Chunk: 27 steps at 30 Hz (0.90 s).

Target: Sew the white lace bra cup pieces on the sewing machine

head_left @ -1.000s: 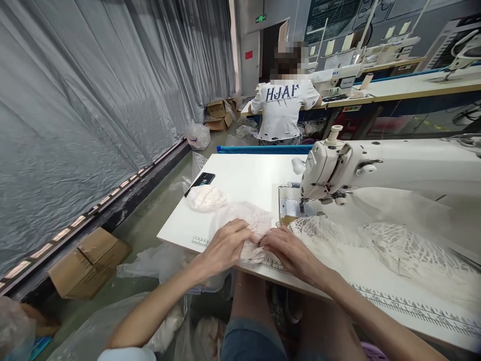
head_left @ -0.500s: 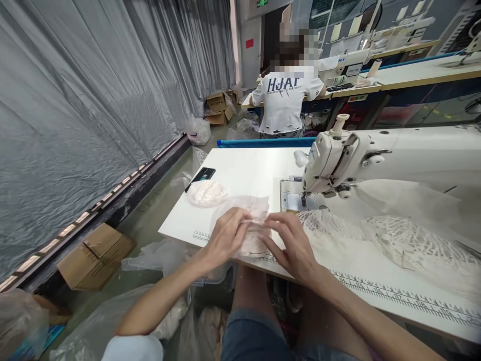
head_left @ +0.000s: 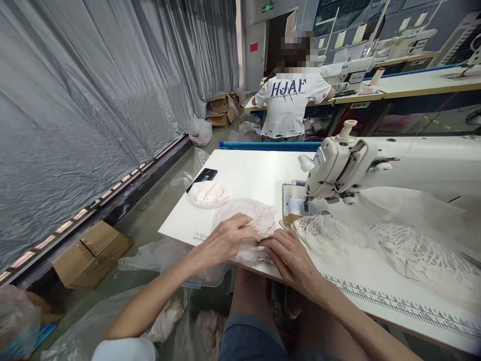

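A pale pink piece of sheer fabric (head_left: 260,214) lies at the front of the white sewing table, partly hidden under my hands. My left hand (head_left: 233,234) presses on its left side, fingers bent and closed on the cloth. From the right, my right hand (head_left: 286,251) pinches the fabric's near edge, its fingertips close to the left ones. Just beyond, to the right, stands the white sewing machine (head_left: 334,165), its needle above the metal plate (head_left: 295,205). White lacy fabric (head_left: 319,228) rests beside the plate, apart from the piece in my hands.
A bundle of pale lace (head_left: 209,193) and a black phone (head_left: 205,175) lie at the table's left. More lace (head_left: 421,245) spreads to the right. Plastic bags and a cardboard box (head_left: 90,254) are on the floor. Ahead, a person in a white shirt (head_left: 287,105) sits at another table.
Both hands have drawn a little closer to the table's front edge, and the right fingers have closed together. The fabric's far part now lies folded over differently. The camera view has shifted slightly.
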Available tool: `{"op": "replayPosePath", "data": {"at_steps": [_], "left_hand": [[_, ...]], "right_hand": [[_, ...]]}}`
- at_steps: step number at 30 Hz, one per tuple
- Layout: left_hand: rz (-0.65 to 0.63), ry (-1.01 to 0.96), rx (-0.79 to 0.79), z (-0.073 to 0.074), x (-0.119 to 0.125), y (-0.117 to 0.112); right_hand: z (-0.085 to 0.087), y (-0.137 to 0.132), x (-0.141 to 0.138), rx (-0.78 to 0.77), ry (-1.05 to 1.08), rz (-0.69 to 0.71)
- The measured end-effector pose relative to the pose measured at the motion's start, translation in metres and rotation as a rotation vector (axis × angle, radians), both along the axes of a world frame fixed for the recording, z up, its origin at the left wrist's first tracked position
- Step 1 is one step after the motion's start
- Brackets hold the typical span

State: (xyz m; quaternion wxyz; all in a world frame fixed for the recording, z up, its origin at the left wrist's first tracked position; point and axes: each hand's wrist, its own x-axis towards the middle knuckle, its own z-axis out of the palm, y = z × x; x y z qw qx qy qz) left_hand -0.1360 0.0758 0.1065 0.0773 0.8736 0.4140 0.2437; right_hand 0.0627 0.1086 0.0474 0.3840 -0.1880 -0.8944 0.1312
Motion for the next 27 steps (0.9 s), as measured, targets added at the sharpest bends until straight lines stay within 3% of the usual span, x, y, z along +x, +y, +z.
{"op": "replayPosePath", "data": {"at_steps": [5,9,14,18,20,24,27], "left_hand": [[0.063,-0.094,-0.03,0.0,0.002,-0.007],[0.144,-0.046,-0.069,-0.004,0.009,-0.014],[0.215,-0.194,-0.047,-0.007,0.011,-0.005],[0.295,-0.322,-0.089,-0.002,0.007,0.004],[0.254,-0.304,-0.041,-0.001,0.006,0.004],[0.009,-0.086,0.022,-0.005,0.006,0.001],[0.017,-0.06,-0.031,-0.007,0.006,-0.001]], "right_hand": [[0.004,0.005,-0.006,0.051,0.017,-0.054],[0.007,0.007,-0.011,0.065,0.071,-0.079],[0.006,-0.006,-0.008,0.198,0.132,-0.258],[-0.006,-0.014,-0.004,0.244,-0.071,-0.208],[-0.012,-0.014,-0.005,0.198,-0.151,-0.224],[-0.015,-0.007,-0.006,0.16,-0.141,-0.195],[-0.012,-0.002,-0.002,0.107,-0.086,-0.113]]}}
